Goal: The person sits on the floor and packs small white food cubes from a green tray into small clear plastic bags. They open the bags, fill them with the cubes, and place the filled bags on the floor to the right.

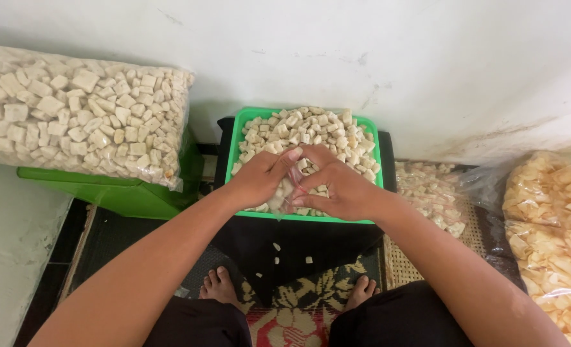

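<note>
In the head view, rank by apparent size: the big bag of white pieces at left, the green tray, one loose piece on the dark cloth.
1. Big bag
2. Green tray, nearly as large, so unsure
3. Loose piece

My hands cover the near middle of the green tray (pixel 242 122), so I cannot see the crackers beneath them. The small clear bag (pixel 290 186) between my fingers is too blurred to make out. The big bag of crackers (pixel 73 115) runs off the left edge, the bag of chips (pixel 555 218) off the right.
</note>
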